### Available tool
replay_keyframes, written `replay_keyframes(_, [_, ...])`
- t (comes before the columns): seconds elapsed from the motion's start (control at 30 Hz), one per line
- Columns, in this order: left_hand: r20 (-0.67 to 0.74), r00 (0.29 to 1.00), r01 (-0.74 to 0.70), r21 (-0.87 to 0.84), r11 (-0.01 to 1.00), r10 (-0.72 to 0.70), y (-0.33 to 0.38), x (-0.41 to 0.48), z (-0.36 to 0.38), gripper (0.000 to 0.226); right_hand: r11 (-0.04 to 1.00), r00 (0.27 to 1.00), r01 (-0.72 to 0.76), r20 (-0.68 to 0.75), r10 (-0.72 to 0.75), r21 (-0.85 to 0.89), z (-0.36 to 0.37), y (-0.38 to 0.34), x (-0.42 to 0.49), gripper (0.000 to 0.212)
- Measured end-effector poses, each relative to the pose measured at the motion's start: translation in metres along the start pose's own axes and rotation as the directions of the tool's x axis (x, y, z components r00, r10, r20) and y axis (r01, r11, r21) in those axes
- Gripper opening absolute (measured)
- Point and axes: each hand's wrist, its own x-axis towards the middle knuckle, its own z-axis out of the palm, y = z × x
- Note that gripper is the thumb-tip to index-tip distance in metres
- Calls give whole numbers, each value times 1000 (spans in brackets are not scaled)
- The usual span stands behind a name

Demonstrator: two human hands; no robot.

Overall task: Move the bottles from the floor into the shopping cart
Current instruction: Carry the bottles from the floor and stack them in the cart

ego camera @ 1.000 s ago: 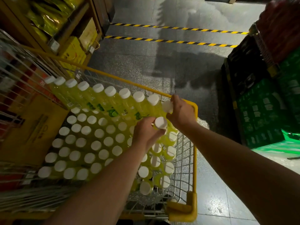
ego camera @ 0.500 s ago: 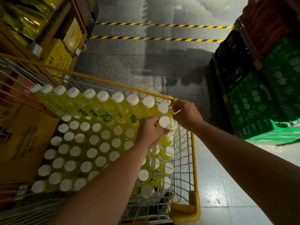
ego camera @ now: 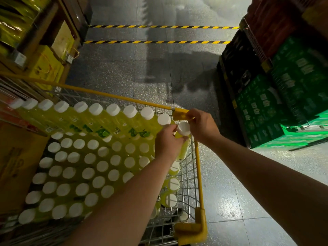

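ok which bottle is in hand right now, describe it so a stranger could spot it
Find the yellow shopping cart and its far right corner. At the right end of the raised back row is one white-capped bottle. Only it sits between the left hand, which grips it, and the right hand.

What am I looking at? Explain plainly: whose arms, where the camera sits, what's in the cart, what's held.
No machine: a person works bare-handed. The one camera sits on their head, looking forward and down, so both arms reach in from below. The left hand grips a yellow-green bottle by its body at the far right corner of the yellow wire shopping cart. The right hand is at its white cap; whether it grips is unclear. The cart is packed with upright bottles, plus a leaning row along its far side. Green crates stand to the right.
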Motion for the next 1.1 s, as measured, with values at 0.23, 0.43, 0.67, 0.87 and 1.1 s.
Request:
replay_keyframes(0.23, [-119,986,113,-57,992,-119,-2,-5,-2,30,997,993,71,97,-72,18,5,-3,-7,37])
replay_keyframes(0.43, [-98,985,139,-65,988,-144,-3,-9,-1,38,995,993,95,64,-96,9,6,-4,-13,39])
replay_keyframes(0.67, [-73,983,165,-65,984,-169,-8,-13,-10,38,997,997,74,38,-74,7,7,-8,-14,45])
replay_keyframes(0.87, [-49,985,167,-7,986,-167,-9,-17,-15,38,996,994,93,54,-93,7,5,-14,-19,41])
replay_keyframes(1.1, [73,996,45,-43,998,-42,-10,-12,-18,41,964,942,267,213,-260,0,4,-5,-38,50])
